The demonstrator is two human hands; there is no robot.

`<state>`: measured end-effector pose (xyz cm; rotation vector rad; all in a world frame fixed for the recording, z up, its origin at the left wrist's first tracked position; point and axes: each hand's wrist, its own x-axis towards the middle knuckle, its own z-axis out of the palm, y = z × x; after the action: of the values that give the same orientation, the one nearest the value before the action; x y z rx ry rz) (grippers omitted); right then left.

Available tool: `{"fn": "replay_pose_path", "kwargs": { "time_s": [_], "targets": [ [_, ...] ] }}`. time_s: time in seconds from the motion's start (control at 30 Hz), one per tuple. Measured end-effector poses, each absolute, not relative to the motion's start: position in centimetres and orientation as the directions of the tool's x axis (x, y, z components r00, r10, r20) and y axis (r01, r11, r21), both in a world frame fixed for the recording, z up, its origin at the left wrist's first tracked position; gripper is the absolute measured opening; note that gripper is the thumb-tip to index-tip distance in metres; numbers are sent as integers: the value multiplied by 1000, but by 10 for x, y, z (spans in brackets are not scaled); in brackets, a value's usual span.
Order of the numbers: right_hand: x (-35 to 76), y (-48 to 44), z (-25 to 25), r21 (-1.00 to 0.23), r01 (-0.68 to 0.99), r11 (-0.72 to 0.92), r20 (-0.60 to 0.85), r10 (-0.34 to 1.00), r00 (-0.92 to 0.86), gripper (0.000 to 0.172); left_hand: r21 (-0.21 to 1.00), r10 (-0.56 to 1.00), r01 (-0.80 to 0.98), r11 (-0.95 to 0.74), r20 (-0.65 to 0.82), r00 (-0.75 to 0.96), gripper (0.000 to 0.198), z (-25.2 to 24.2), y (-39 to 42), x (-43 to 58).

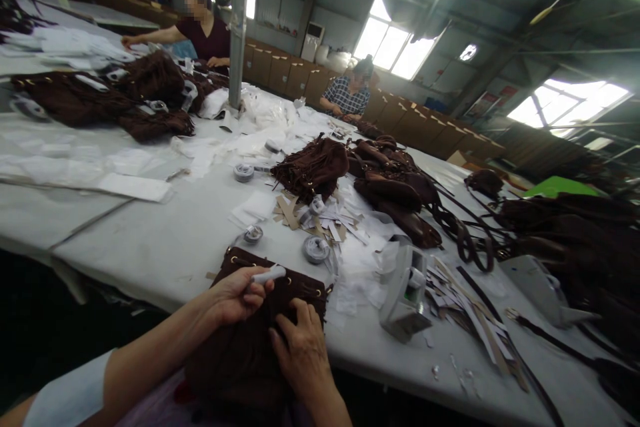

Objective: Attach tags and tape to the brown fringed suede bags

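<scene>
A dark brown bag [240, 347] with brass eyelets along its upper edge lies at the table's near edge and over my lap. My left hand [240, 297] is closed round a small white roll [269, 274], which sticks out over the bag's eyelets. To the right, my right hand [303, 340] rests on the bag's front with its fingers bent against the dark material; whether they pinch any of it is hard to see.
Beyond the bag are coiled grey straps [316, 249], paper strips and a fringed brown bag [315, 167]. A tape dispenser [407, 290] stands to the right, near more brown bags [570, 233]. Two people sit across the table [125, 233], by a metal post [238, 27].
</scene>
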<state>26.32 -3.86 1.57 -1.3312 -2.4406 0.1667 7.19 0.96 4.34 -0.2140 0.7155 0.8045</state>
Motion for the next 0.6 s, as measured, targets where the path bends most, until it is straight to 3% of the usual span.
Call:
{"fn": "replay_pose_path", "kwargs": {
  "time_s": [0.07,0.2,0.37,0.53,0.6],
  "targets": [
    [290,-48,15,-298,752,588,284,807,-518,4,89,593,-728,680,-651,474,14,43,9,72],
    [337,-63,12,-280,767,578,381,800,-464,17,87,603,-731,676,-636,482,13,43,6,74],
    [314,-59,12,-390,765,512,491,819,-298,20,154,615,-709,689,-641,459,15,47,6,76],
    [215,-56,-2,-264,866,424,434,854,-286,42,236,583,-636,735,-699,414,16,59,14,78],
    [181,-71,-11,-249,772,585,424,783,-456,41,264,582,-620,739,-714,389,16,61,18,79]
  ]
}}
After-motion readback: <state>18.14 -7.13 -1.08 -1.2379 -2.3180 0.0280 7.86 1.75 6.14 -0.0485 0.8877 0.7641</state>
